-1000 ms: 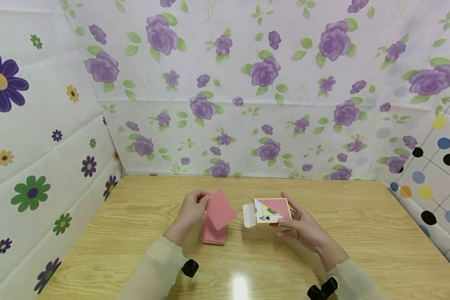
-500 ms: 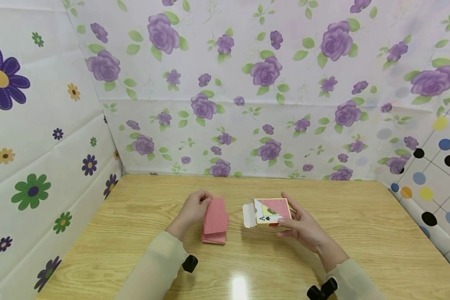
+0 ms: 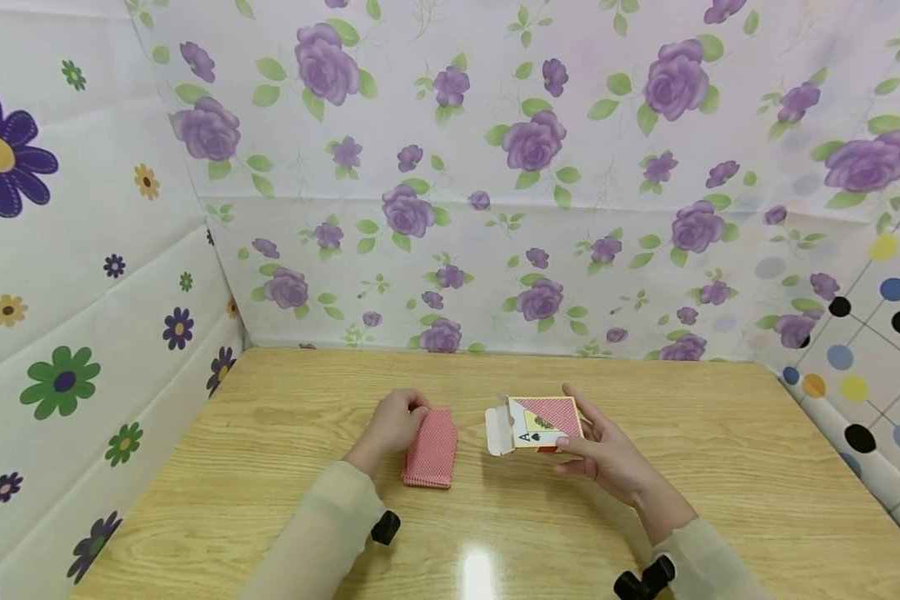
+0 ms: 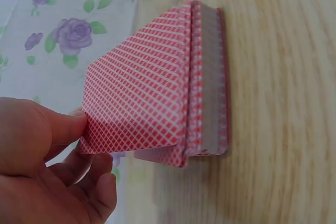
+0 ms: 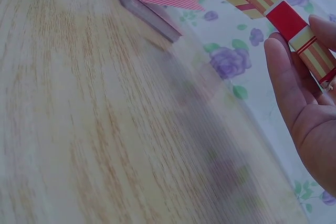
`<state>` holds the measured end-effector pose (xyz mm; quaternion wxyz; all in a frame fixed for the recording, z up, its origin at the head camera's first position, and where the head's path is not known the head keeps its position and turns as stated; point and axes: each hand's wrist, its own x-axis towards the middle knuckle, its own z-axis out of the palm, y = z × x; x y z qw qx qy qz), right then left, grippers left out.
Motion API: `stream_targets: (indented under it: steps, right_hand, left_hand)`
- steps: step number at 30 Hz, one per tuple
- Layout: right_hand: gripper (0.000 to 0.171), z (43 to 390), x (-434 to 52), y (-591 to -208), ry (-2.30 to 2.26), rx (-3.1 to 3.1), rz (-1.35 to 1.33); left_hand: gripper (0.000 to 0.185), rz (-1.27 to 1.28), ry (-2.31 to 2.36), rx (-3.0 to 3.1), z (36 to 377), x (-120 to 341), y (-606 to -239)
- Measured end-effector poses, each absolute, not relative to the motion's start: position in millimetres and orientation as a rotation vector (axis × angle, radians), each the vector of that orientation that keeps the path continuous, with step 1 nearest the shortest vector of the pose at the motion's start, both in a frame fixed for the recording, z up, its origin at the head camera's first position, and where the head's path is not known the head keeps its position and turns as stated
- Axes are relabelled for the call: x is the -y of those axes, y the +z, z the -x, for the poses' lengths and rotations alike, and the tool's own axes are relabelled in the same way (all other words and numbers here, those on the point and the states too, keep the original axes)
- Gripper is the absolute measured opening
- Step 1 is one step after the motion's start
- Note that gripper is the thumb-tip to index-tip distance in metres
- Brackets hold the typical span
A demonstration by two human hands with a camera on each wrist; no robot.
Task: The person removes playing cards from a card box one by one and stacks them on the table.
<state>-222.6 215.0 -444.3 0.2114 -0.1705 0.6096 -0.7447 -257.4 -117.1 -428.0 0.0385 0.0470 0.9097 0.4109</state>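
Observation:
A playing card (image 4: 131, 87) with a red-and-white patterned back is pinched at one end between the thumb and fingers of my left hand (image 3: 393, 425). Its opposite edge meets the top of a deck of cards (image 4: 211, 82), while the pinched end tilts up off it. The deck lies face down on the table, with a second slanted card corner showing beneath the lifted one. To the right, my right hand (image 3: 615, 458) grips a card box (image 3: 546, 421) above the table. An ace of spades is printed on the box, and its opened flap (image 3: 498, 429) points left towards the deck.
The wooden table (image 3: 510, 517) ends at a floral cloth backdrop (image 3: 480, 275). Patterned side cloths stand at left (image 3: 105, 333) and right (image 3: 862, 358). Each wrist carries a black camera mount (image 3: 385, 527).
My left hand has brought the card down and slightly towards me onto the deck, turning it from a diagonal into line with the deck. My right hand and the box have stayed put.

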Motion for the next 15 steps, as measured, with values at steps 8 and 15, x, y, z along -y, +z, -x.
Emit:
stream_targets:
  steps: [8,15]
  right_hand:
    - [0.088,223,-215,-445,-2.070,-1.689,0.467]
    - [0.088,222,-215,-444,-2.061,-1.696,0.449]
  left_hand:
    - [0.013,-0.183,1.189,-2.902,259,111,-437]
    - [0.014,-0.145,1.170,-2.915,262,109,-447]
